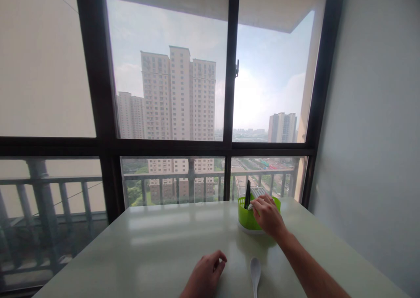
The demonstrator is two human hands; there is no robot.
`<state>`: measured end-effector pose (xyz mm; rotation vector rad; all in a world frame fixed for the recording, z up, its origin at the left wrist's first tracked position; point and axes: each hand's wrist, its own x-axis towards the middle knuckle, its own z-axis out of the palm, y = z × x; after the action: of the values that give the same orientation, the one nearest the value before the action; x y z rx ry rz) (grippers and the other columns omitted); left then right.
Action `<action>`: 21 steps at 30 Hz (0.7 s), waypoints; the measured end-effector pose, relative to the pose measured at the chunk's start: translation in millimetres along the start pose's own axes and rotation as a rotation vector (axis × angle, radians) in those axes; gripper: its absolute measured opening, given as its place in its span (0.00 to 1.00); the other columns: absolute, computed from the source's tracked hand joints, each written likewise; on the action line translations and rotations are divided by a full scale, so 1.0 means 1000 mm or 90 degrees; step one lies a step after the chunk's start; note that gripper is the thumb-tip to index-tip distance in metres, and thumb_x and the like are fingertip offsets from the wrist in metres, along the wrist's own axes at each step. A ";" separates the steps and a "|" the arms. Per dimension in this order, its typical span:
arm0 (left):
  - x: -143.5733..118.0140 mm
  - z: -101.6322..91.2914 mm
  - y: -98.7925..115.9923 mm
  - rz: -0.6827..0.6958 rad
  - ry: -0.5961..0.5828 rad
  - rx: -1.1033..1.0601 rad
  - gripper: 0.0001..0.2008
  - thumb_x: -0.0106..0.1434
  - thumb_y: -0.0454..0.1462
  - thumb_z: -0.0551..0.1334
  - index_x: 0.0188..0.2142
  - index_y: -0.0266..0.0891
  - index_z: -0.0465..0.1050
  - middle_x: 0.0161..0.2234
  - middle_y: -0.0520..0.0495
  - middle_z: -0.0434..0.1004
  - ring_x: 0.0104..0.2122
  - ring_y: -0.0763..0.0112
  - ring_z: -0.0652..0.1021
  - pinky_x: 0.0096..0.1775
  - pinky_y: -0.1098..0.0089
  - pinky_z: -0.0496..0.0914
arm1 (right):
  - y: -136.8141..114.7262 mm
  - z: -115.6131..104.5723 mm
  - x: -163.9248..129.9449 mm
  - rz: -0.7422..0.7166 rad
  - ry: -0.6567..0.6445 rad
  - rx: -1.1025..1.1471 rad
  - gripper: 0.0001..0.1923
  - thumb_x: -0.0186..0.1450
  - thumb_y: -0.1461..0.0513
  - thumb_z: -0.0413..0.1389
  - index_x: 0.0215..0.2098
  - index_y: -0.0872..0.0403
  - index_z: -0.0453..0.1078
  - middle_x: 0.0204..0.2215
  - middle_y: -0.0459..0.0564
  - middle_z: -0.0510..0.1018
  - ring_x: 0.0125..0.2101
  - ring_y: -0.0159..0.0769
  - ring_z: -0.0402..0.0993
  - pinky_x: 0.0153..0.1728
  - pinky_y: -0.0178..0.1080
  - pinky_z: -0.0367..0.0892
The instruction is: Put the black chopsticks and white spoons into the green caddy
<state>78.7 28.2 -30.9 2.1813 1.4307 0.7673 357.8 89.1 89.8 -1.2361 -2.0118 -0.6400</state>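
At the far right part of the table, my right hand (267,212) reaches over a green slotted utensil basket (246,219) with a white base. Its fingers are closed on a white utensil (250,207) at the basket's rim; most of that piece is hidden by the hand. Black chopsticks (247,195) stand upright in the basket beside my fingers. Closer to me, my left hand (206,271) rests on the tabletop, fingers curled in, with nothing visible in them. A white spoon (255,271) lies just right of it, bowl pointing away from me.
The pale, glossy table (157,245) reaches to a dark-framed window (164,147) at the back. A grey-white wall (370,136) runs along the right side. Beyond the glass are a railing (164,175) and tall buildings (179,96).
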 end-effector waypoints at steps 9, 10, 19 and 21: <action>0.000 0.000 0.001 -0.005 0.005 -0.001 0.11 0.70 0.39 0.55 0.43 0.45 0.77 0.33 0.50 0.80 0.36 0.68 0.77 0.39 0.74 0.63 | -0.007 -0.011 -0.009 0.056 0.062 0.060 0.18 0.67 0.68 0.51 0.51 0.49 0.75 0.48 0.53 0.80 0.52 0.45 0.70 0.58 0.50 0.60; 0.001 0.000 0.001 -0.003 0.003 -0.004 0.11 0.70 0.39 0.55 0.43 0.45 0.77 0.33 0.50 0.80 0.36 0.68 0.77 0.39 0.74 0.63 | -0.011 -0.013 -0.013 0.072 0.074 0.068 0.17 0.67 0.68 0.50 0.49 0.49 0.76 0.46 0.53 0.80 0.51 0.45 0.71 0.56 0.48 0.62; 0.000 -0.007 0.010 -0.007 -0.022 -0.004 0.12 0.69 0.39 0.54 0.43 0.44 0.77 0.31 0.50 0.79 0.33 0.68 0.76 0.38 0.73 0.63 | -0.032 0.027 -0.104 0.186 -0.344 0.192 0.15 0.59 0.61 0.61 0.45 0.49 0.77 0.39 0.51 0.80 0.39 0.41 0.77 0.40 0.37 0.67; 0.000 -0.007 0.009 -0.008 -0.019 -0.002 0.12 0.69 0.39 0.54 0.43 0.44 0.77 0.31 0.50 0.79 0.34 0.68 0.76 0.38 0.73 0.64 | -0.032 0.042 -0.117 0.212 -0.397 0.253 0.17 0.55 0.66 0.60 0.44 0.50 0.78 0.38 0.50 0.81 0.39 0.40 0.78 0.41 0.37 0.67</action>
<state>80.7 25.0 -19.7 2.1708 1.4257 0.7289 353.4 38.6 -27.6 -1.5857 -2.1817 0.3418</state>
